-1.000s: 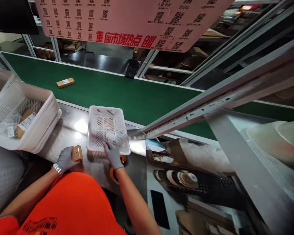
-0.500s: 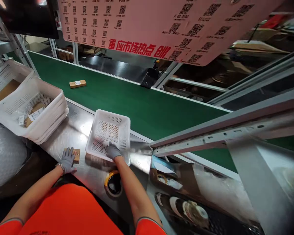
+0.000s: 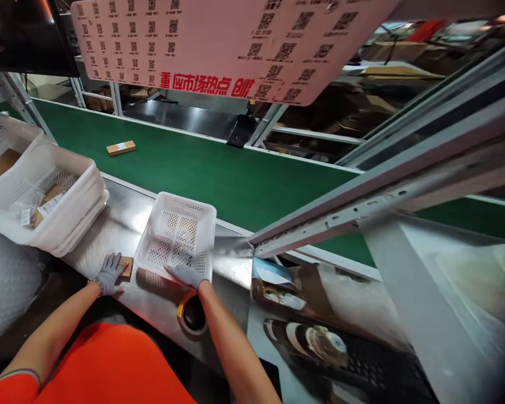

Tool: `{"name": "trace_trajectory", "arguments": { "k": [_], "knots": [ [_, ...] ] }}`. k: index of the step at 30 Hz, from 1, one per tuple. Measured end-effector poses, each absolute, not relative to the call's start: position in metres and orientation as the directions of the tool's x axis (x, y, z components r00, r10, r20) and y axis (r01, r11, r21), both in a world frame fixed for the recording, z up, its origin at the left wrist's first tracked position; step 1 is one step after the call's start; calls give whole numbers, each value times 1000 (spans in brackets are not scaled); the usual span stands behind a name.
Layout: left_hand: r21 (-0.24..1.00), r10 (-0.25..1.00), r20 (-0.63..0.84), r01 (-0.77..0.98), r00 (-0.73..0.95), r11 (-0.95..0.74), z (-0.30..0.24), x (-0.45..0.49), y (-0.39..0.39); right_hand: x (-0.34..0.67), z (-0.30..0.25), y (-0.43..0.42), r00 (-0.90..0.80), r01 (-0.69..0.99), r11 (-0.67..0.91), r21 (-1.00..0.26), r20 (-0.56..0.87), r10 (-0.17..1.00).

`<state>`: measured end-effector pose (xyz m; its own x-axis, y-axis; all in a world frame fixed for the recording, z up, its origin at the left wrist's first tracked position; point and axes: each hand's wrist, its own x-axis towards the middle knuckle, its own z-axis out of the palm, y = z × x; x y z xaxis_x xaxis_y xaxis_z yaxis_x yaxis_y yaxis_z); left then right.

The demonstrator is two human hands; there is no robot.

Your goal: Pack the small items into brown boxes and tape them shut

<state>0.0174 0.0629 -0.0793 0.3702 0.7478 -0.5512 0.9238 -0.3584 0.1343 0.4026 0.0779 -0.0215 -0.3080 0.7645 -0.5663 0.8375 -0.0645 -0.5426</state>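
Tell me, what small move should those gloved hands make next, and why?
Probably the left hand should close on the small brown box and lift it into the white basket. That hand lies flat on the box on the steel counter, the basket stands beside it and looks empty, and the right hand touches its near rim.

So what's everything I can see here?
Small basket: one, white, on steel worktop.
Basket stack: one, white, worktop's left end, packets inside.
Cardboard box: one, brown, left of small basket.
Parcel: one, brown, on green conveyor belt.
QR-code sign: one, pink, overhead.
Tape roll: one, yellow-rimmed, worktop's near edge.
Left hand: grey glove, flat on cardboard box.
Right hand: grey glove, at small basket's near rim.
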Motion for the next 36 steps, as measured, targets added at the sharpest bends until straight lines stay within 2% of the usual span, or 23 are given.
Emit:
{"name": "trace_trajectory", "arguments": {
  "k": [3,5,8,10,12,14,16,18,20,22,24,25,27,29,31,34,36],
  "knots": [
    [119,737,-558,916,380,-382,-76,17,74,398,-16,64,-377,799,-6,-602,-509,774],
    [116,745,-538,909,396,-400,-75,16,80,395,-13,53,-400,724,47,-688,-363,842],
    [182,818,-432,925,380,-334,-69,23,82,390,-11,30,-309,556,94,-826,-101,946],
    [366,880,-338,908,333,-204,-61,35,76,384,-10,8,-214,454,142,-880,47,976],
    [637,889,-346,771,299,-11,-49,51,64,372,-6,-15,-149,405,207,-891,159,976],
    [812,798,-485,523,357,259,-35,66,48,354,-1,-36,-130,394,252,-884,218,967],
    [815,625,-578,322,525,483,-20,74,33,334,7,-53,-166,370,289,-883,244,956],
    [794,492,-556,252,670,553,-6,72,22,314,14,-62,-203,321,312,-894,257,945],
    [807,449,-536,277,715,522,5,61,17,294,19,-67,-139,279,272,-921,242,960],
    [814,469,-552,321,689,484,10,48,16,275,20,-69,145,230,136,-964,172,974],
    [818,509,-560,339,653,465,12,35,15,255,18,-72,511,59,-11,-998,20,859],
    [825,538,-554,333,636,456,12,29,14,245,16,-75,630,-76,-47,-996,-85,772],
    [840,578,-536,319,615,439,10,19,10,221,11,-85,660,-343,-62,-937,-288,694],
    [842,558,-535,342,635,418,8,10,2,196,4,-102,565,-498,-81,-863,-394,725],
    [830,456,-553,415,697,372,6,1,-9,171,-3,-124,562,-537,-75,-840,-422,711],
    [800,216,-591,531,777,279,3,-14,-29,139,-12,-158,709,-514,-8,-858,-431,558],
    [786,73,-606,583,792,208,1,-21,-40,126,-16,-176,763,-483,13,-876,-413,498]
  ]
}}
